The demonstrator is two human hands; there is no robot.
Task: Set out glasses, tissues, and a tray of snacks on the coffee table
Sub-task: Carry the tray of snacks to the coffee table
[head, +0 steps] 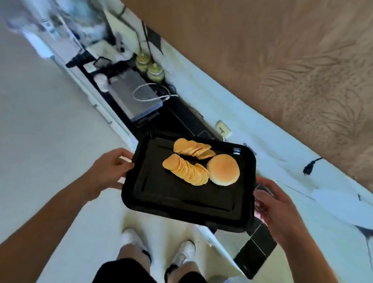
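While I carry the tray (177, 198), my left hand (108, 169) grips its edge — my right hand (273, 205) cups the opposite edge, fingers spread. Level carriage should keep the chips (185, 170) and bun (223, 169) at the tray's far end from sliding.

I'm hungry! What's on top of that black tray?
On the black tray lie two fanned rows of round chips and one bun. The chips overlap, so most of each is hidden, and the bun's underside cannot be seen.

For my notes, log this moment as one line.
phase: carrying | left hand: grips tray left edge | right hand: at right edge | load: chips, bun | tray: held above floor
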